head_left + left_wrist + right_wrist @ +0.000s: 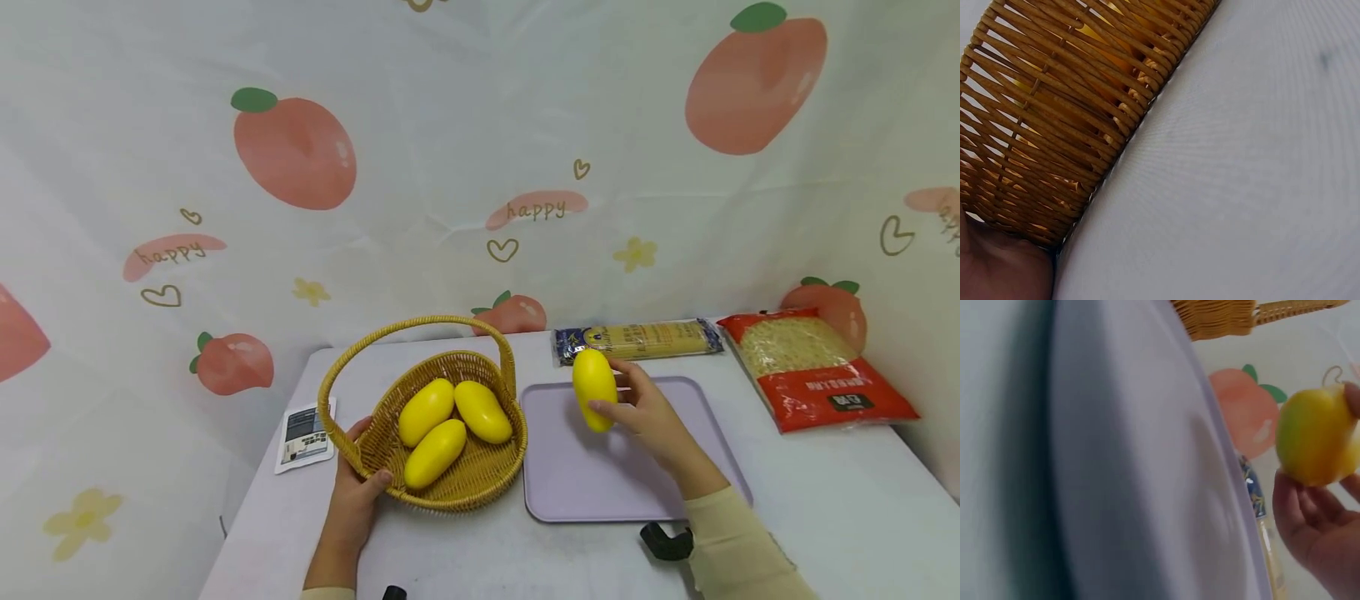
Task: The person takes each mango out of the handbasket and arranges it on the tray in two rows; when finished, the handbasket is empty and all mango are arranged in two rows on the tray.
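My right hand [641, 408] holds a smooth yellow mango [595, 388] above the lilac tray [547, 500], its long side nearly upright. In the right wrist view, the fingertips and thumb press against the sides of the mango [1313, 437]. On the left, my left hand [356, 492] grips the wicker basket [480, 493] by its near-left side, the thumb over the rim and the other fingers partly hidden behind it. Three more yellow mangoes [437, 454] lie inside the basket. The left wrist view shows the woven wall [1054, 125] close beside the hand [1010, 265].
Behind the tray lies a packet of noodles [652, 340], with a red-and-clear bag [817, 371] at the far right. A small white sachet [307, 435] is left of the basket. The basket's tall arched handle [420, 321] rises over it. A patterned curtain [420, 167] closes off the back.
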The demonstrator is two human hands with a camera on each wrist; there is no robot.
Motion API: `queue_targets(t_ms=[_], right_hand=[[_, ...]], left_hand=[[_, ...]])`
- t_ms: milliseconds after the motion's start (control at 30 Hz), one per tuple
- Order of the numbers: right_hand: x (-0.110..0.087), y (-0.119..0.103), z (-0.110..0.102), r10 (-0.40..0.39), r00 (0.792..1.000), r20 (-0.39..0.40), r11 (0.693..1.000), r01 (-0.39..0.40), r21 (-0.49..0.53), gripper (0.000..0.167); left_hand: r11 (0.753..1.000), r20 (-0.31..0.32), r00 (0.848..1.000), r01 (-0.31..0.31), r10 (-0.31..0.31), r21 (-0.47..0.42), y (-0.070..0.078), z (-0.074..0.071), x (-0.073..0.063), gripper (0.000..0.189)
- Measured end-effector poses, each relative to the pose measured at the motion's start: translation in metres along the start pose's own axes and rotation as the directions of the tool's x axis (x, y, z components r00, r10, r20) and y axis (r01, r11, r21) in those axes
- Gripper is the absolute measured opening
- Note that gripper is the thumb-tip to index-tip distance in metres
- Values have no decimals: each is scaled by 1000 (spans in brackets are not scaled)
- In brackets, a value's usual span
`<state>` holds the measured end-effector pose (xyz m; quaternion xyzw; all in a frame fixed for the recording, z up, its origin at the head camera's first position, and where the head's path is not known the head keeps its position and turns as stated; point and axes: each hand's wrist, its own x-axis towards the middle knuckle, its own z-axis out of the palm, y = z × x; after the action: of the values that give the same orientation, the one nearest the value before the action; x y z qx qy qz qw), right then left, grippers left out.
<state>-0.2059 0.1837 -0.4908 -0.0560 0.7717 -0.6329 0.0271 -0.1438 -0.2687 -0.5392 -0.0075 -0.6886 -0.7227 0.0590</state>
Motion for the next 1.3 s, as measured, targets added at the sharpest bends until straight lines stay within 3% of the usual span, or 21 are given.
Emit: queue_targets(t_ms=[133,233,500,833,1300], right_hand=[[1,6,4,45,999,-3,980,-45,-194,85],[2,9,7,58,998,6,958,-54,-283,86],[1,8,10,66,997,-41,922,-76,-379,82],[1,5,13,71,996,-52,909,-86,-407,68],[-2,0,13,97,994,-52,897,-110,-427,65]], left_hand=[[1000,0,1000,8,-8,-3,-1,-1,0,87],[1000,-3,1000,7,-7,-4,-2,-1,0,86],[1000,-3,1000,-1,1,2,0,0,0,83],[1000,6,1000,-13,13,-10,-1,-1,0,81],[1000,10,1000,-14,14,-13,-1,0,0,82]])
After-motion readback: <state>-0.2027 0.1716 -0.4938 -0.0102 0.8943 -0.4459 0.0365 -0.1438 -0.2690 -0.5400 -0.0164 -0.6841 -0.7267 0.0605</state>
